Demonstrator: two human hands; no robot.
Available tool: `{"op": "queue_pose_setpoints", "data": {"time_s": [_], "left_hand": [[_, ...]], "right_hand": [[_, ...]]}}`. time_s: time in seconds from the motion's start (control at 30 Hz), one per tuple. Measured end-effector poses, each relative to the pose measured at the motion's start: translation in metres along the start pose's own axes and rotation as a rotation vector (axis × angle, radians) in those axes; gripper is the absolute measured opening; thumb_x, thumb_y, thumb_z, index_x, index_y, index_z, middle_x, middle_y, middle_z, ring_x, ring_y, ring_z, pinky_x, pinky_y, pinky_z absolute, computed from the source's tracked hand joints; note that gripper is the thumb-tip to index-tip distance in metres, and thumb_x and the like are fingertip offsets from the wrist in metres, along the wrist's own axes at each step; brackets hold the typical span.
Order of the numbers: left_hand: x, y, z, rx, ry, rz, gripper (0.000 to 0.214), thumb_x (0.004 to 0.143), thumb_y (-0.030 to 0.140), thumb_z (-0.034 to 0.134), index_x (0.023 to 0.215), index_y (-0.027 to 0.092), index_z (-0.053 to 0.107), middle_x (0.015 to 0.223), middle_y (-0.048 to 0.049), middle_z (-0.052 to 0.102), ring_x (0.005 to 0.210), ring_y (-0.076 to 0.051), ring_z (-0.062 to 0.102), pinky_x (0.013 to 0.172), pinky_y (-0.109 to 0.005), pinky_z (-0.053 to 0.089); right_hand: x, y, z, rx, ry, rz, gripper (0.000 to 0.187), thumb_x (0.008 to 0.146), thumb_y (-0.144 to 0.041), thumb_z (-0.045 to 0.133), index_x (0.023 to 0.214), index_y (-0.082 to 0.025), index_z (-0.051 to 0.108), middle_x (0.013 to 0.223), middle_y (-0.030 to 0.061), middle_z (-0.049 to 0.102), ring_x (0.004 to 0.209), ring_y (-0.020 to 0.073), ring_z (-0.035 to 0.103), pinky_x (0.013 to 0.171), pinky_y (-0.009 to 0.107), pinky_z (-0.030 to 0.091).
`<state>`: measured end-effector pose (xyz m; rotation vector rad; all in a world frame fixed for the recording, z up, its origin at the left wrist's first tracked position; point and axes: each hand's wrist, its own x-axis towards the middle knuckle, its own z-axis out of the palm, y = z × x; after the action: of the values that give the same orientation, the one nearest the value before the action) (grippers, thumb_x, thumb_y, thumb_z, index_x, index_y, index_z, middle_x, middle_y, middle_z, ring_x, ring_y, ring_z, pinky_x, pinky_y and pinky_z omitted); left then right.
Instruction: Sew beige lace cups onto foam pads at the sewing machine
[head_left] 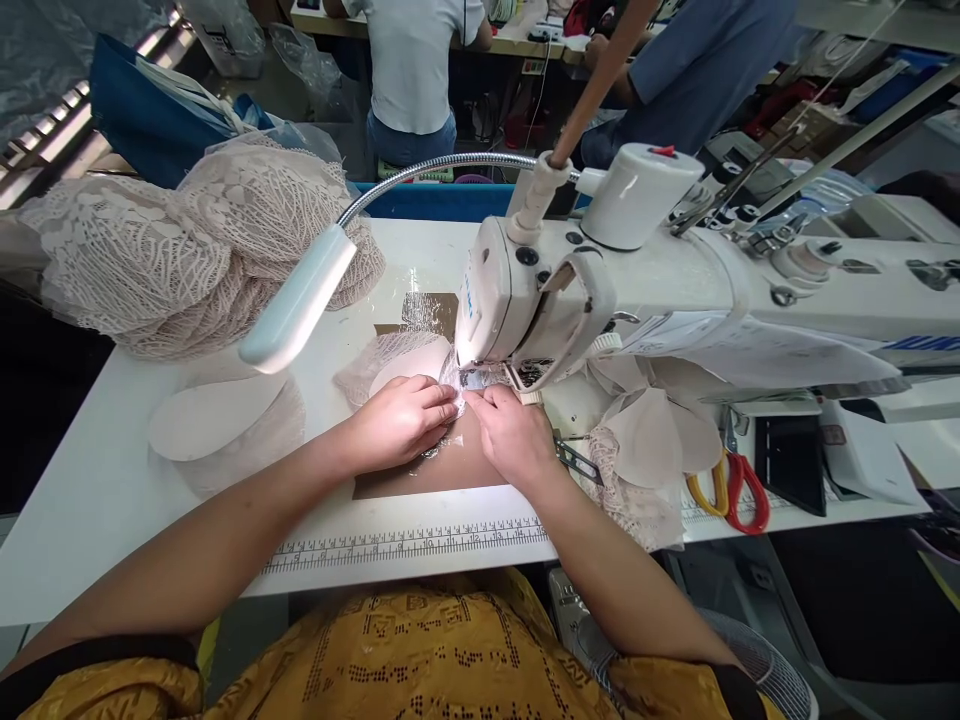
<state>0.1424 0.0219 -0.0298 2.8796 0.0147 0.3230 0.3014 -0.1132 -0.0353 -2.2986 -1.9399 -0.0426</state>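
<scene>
Centrally, the left hand rests its fingers on a pale beige lace-and-smooth-fabric piece by the white metal sewing machine; the right hand is close beside. Whether either grip pinches cloth, I cannot tell. Bundled beige net-patterned lace occupies the tabletop's upper left.

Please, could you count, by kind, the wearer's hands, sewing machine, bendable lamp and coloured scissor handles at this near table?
Left hand and right hand: 2
Sewing machine: 1
Bendable lamp: 1
Red scissor handle: 1
Yellow scissor handle: 1
Total: 6
</scene>
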Motion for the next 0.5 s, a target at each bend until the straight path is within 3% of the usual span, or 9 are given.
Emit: {"op": "queue_pose_setpoints", "data": {"time_s": [0.23,0.37,0.5], "left_hand": [[-0.0037,-0.0042,-0.0051,-0.063,-0.02,0.018,0.028,0.094,0.029,0.052,0.114,0.015,0.065,0.124,-0.0134,0.062,0.106,-0.026,0.057,0.09,-0.039,0.048],[-0.0003,-0.0061,-0.0004,-0.138,0.081,-0.042,0.027,0.098,0.024,0.043,0.094,0.014,0.067,0.105,-0.0112,0.068,0.095,-0.022,0.06,0.084,-0.035,0.05],[0.0039,-0.0052,-0.0007,-0.252,0.09,-0.152,0.023,0.097,0.024,0.042,0.091,0.016,0.063,0.092,-0.0094,0.067,0.089,-0.021,0.06,0.08,-0.034,0.05]], "right_hand": [[-0.0018,0.0073,0.0025,0.047,0.093,0.016,0.038,0.091,-0.014,0.045,0.122,-0.021,0.067,0.104,0.0062,0.071,0.087,0.0223,0.059,0.074,0.033,0.039],[-0.0025,0.0064,0.0029,0.116,0.115,-0.002,0.034,0.094,-0.018,0.045,0.12,-0.019,0.067,0.103,0.0072,0.072,0.087,0.0219,0.062,0.075,0.032,0.043],[0.0004,0.0019,0.0056,0.16,0.099,0.01,0.032,0.091,-0.024,0.055,0.12,-0.019,0.065,0.104,0.0071,0.071,0.087,0.0214,0.064,0.074,0.03,0.045]]}}
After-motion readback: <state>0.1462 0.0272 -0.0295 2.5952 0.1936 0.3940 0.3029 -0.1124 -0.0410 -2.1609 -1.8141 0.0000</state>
